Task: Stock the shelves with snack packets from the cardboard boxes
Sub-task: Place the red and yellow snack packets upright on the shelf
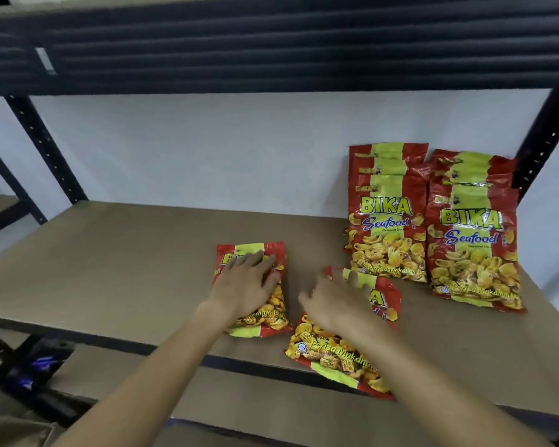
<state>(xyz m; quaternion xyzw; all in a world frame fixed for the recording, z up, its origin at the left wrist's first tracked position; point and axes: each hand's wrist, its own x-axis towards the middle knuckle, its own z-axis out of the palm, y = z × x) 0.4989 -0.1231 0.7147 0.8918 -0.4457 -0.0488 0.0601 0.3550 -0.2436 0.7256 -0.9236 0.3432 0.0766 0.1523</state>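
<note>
Two red and yellow BIKA Seafood snack packets lie flat on the brown shelf board (110,272). My left hand (246,282) rests on the left packet (271,317) with fingers spread flat. My right hand (336,301) lies over the right packet (336,356), which hangs over the shelf's front edge; the hand is blurred and its fingers look loosely spread. At the back right, two rows of the same packets (388,221) (471,246) lean against the white wall.
A dark metal shelf (271,43) runs overhead. Black perforated uprights stand at the left (42,146) and right (542,140). A lower brown shelf (239,404) shows below the front rail. A cardboard corner (13,430) is at bottom left.
</note>
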